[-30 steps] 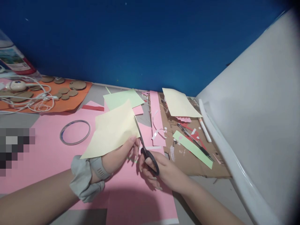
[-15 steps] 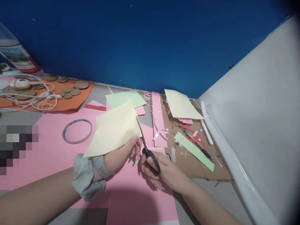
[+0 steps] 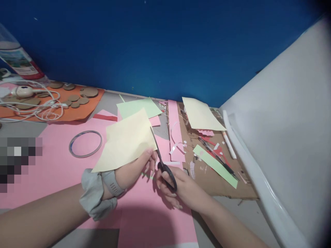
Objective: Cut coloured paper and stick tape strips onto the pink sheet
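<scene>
My left hand pinches a pale yellow sheet of paper near its lower right corner, thumb on top and fingers beneath. A grey scrunchie and a grey watch band circle that wrist. In my right hand are black-handled scissors, with fingers through the loops. Their blades point up and away along the right edge of the yellow sheet, touching or nearly touching it. Whether the blades have paper between them I cannot tell. Both hands are above a large pink sheet.
A roll of tape lies left. Behind it, cardboard discs and white earphones rest on orange paper, near a bottle. Rightward, a cardboard sheet bears a pen, a green strip and another yellow sheet.
Almost nothing differs. The view has shifted very slightly; both hands, the yellow sheet and the scissors keep nearly the same positions.
</scene>
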`<state>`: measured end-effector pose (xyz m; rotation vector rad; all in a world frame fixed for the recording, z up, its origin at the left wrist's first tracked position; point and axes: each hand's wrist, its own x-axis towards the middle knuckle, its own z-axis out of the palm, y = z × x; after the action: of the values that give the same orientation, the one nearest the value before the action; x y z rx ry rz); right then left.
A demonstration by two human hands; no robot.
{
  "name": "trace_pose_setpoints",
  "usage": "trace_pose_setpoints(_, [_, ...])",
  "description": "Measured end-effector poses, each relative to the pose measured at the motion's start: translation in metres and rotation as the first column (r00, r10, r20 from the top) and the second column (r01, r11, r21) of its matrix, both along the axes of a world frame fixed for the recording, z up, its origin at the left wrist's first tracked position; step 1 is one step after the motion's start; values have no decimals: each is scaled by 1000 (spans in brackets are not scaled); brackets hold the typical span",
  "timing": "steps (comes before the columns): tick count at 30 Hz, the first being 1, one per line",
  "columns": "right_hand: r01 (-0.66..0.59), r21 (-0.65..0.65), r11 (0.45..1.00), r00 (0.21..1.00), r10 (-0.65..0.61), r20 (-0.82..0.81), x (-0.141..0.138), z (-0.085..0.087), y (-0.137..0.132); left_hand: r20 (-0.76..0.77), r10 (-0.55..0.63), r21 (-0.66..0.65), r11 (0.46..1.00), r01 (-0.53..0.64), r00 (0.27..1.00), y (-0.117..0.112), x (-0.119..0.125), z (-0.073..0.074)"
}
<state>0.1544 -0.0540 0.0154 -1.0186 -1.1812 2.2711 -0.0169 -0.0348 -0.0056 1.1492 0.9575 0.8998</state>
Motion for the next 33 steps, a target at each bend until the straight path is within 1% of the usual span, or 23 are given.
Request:
trace_pose_setpoints(8, [9, 14, 1000, 1000, -10, 14, -1, 0, 1, -14, 15, 0, 1000, -15, 1000, 1, 1, 3])
trace_pose_setpoints(12, [26, 3, 1000, 999, -26, 20, -1, 0, 0, -16, 1, 14, 1000, -1, 1000, 1, 1, 4])
trace_pose_setpoints(15, [20, 3, 1000, 1000, -20, 10, -3, -1, 1, -7, 2, 1, 1000, -2, 1000, 1, 0, 4])
trace_pose_setpoints(21, [-29, 73, 997, 998, 25, 50, -3, 2, 3, -41, 15, 4, 1000, -15, 999, 1, 0, 6])
trace_pose_setpoints(24, [-125, 83, 989, 991, 121, 55, 1, 6, 5, -35, 95, 17, 995, -94, 995, 1, 1, 10])
trace_pose_setpoints(26, [-163, 79, 983, 985, 158, 66, 4, 9, 6, -28, 142, 17, 990, -142, 989, 1, 2, 13])
trace_pose_setpoints(30, [-118, 90, 989, 992, 114, 48, 8, 9, 7, -40, 185, 36, 982, -183, 982, 1, 2, 14])
trace_pose_setpoints(32, [-49, 110, 993, 999, 51, -14, 8, 6, 8, -67, 178, 46, 983, -176, 982, -2, 0, 11])
trace_pose_setpoints(33, [6, 127, 992, 999, 0, -51, 8, 5, 8, -86, 155, 50, 987, -151, 984, -3, 0, 9])
